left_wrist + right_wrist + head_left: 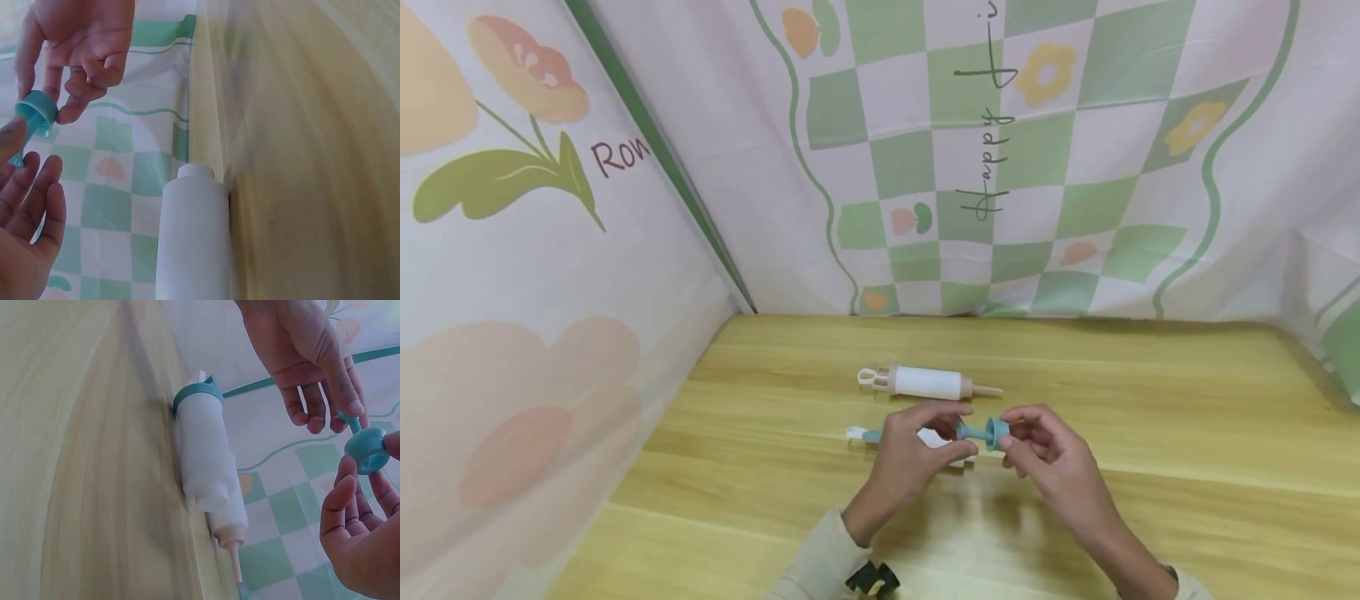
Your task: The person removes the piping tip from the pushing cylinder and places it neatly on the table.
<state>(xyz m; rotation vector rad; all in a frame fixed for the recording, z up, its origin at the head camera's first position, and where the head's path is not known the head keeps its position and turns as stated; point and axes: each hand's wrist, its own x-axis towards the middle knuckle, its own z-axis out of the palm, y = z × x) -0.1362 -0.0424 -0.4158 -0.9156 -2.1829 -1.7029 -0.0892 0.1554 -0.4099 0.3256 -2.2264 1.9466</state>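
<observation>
Both hands hold a teal nozzle cap (997,434) above the table. My left hand (906,454) pinches its narrow stem end between thumb and fingertips. On the right, my right hand (1063,471) grips the wide ring-shaped collar with thumb and fingers. In the right wrist view the stem of the cap (367,450) points up toward the left hand. Below the left hand lies a white squeeze bottle (203,450) with a teal base ring, partly hidden by that hand in the head view. Its bare neck (196,170) shows in the left wrist view.
A second white bottle (928,382) with pink ends and a thin pink nozzle lies farther back on the wooden table (1150,367). A checked, printed cloth (895,167) hangs behind the table, and a flower-printed cloth (490,275) stands at the left.
</observation>
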